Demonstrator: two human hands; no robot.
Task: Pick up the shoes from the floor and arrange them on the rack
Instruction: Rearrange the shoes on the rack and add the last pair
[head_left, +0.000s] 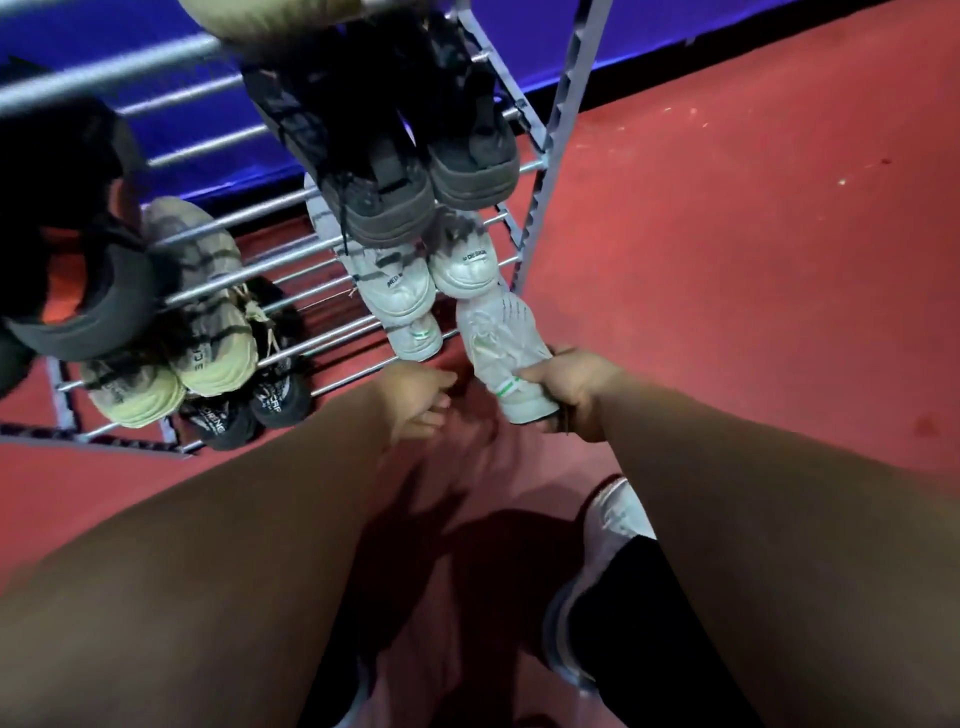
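Seating a white shoe on the rack (558, 130) btm tier, R end.
White shoe (501, 338) points toe-first at the low rails, beside its mate (415, 338) — R hand (566, 384) wrapped round heel, L hand (418, 395) loose, holding nothing. Best: slide in level w/ mate, heels flush.

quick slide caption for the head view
Right hand grips a white shoe by its heel at the rack, left hand open beside it.
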